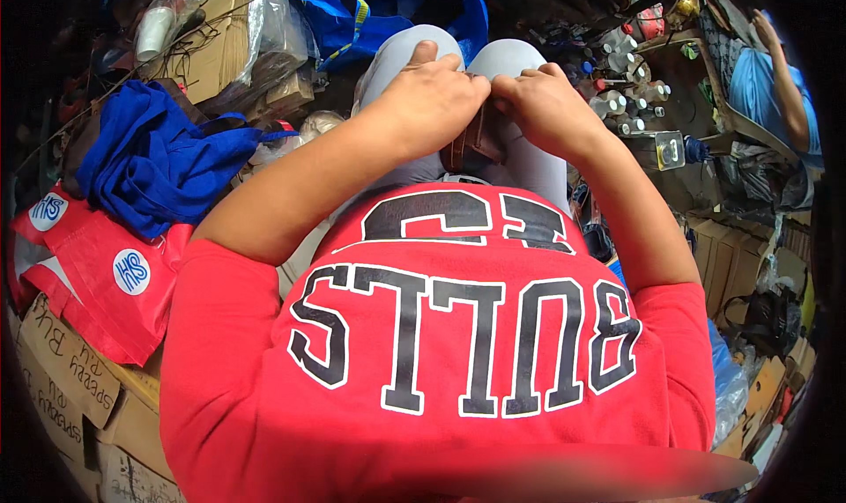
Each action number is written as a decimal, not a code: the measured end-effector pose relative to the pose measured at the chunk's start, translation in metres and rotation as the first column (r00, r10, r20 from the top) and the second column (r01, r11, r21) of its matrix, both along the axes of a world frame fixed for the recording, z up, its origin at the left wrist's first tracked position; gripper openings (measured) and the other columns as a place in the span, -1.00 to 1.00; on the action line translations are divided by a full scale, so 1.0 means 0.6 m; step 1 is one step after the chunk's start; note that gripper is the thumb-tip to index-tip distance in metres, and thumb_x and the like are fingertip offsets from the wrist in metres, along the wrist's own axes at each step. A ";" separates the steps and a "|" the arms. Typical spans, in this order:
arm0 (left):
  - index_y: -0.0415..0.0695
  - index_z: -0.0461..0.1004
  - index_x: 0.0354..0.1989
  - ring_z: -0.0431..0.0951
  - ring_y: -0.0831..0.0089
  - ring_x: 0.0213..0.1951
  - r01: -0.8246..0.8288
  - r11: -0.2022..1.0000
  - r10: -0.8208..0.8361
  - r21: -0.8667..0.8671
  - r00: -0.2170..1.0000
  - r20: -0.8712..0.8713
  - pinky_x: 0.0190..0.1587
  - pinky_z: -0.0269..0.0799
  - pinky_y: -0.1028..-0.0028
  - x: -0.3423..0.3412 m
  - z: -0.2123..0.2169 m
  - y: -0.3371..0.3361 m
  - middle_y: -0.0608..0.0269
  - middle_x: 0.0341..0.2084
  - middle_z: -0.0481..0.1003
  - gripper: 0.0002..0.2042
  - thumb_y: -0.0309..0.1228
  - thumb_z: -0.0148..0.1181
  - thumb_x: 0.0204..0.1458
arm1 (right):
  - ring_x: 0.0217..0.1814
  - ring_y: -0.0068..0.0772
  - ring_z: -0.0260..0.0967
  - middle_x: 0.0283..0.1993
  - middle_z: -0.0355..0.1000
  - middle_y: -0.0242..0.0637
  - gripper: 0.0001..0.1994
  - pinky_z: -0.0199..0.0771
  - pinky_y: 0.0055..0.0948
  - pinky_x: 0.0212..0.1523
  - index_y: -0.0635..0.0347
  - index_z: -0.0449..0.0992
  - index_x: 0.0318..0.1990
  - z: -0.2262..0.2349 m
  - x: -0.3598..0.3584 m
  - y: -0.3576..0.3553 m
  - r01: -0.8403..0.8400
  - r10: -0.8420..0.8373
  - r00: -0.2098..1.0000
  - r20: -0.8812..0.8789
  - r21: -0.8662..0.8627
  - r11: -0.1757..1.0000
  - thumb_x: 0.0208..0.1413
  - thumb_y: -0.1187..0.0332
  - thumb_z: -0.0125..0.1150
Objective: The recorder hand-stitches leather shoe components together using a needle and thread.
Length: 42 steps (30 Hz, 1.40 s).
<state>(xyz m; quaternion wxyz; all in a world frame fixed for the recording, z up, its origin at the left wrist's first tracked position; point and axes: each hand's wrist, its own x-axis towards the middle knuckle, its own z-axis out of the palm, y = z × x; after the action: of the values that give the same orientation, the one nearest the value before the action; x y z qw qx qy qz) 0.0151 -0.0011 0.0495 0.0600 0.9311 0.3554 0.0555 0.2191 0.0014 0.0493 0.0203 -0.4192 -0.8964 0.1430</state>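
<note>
Both hands meet over the gap between my light grey-clad knees (414,49). My left hand (427,98) is closed, its fingertips gripping the upper edge of a brown leather-like piece (476,144). Opposite it, my right hand (548,107) is pinched at the same edge, thumb and fingers pressed together. The brown piece hangs down between my thighs, and its kind is hard to tell because the hands cover its top.
Left of me lie a blue cloth (154,155), a red bag (106,274) and cardboard boxes (70,371). A blue bag (397,5) is beyond my knees. Several bottles (617,102) stand at right, near another person in a blue shirt (767,98).
</note>
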 end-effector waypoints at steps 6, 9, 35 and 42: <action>0.00 0.41 -0.20 0.47 0.31 -0.21 0.118 0.993 -0.119 0.023 0.992 0.035 -0.05 0.17 0.21 -0.047 -0.006 0.006 0.27 -0.42 0.51 -0.77 -0.49 0.05 -0.09 | -0.21 -0.17 0.41 -0.41 0.48 -0.27 -0.90 0.21 -0.18 0.00 0.00 0.45 -0.34 -0.004 0.033 0.001 -0.050 0.050 0.999 0.006 -0.025 0.998 -0.03 0.44 0.07; -0.01 0.42 -0.28 0.44 0.28 -0.29 -0.004 0.999 0.003 -0.052 1.000 -0.022 -0.08 0.18 0.24 -0.127 -0.001 0.007 0.30 -0.51 0.44 -0.81 -0.52 0.05 -0.10 | -0.16 -0.11 0.38 -0.40 0.46 -0.20 -0.89 0.20 -0.15 0.03 0.05 0.40 -0.38 -0.021 0.120 -0.011 0.152 -0.153 0.982 0.109 0.020 0.988 -0.08 0.50 0.04; -0.15 0.43 -0.27 0.49 0.46 -0.42 0.291 0.599 0.510 -0.747 0.581 0.635 -0.35 0.42 0.44 -0.078 0.009 0.024 0.24 -0.43 0.49 -0.82 -0.30 0.00 0.21 | -0.48 -0.67 0.18 -0.56 0.34 -0.40 -0.91 0.23 -0.57 -0.45 0.26 0.53 -0.35 -0.024 0.054 -0.008 0.259 -0.516 0.777 -0.361 -0.563 0.785 0.06 0.42 0.22; -0.11 0.51 -0.31 0.43 0.14 -0.48 -0.170 0.985 0.171 -0.018 0.978 0.121 -0.37 0.37 0.29 -0.250 -0.060 0.050 0.14 -0.55 0.43 -0.87 -0.35 0.17 0.03 | -0.40 -0.01 0.33 -0.48 0.43 -0.15 -0.68 0.24 -0.20 -0.29 0.20 0.41 -0.52 -0.026 0.211 -0.074 0.381 -0.393 0.915 0.086 0.128 0.916 0.09 0.13 0.15</action>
<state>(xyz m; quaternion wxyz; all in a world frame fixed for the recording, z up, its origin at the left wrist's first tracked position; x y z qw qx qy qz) -0.1350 0.0288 0.0137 0.0802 0.8919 0.4297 0.1161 0.3455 -0.0427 0.0336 0.0218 -0.5940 -0.8016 0.0641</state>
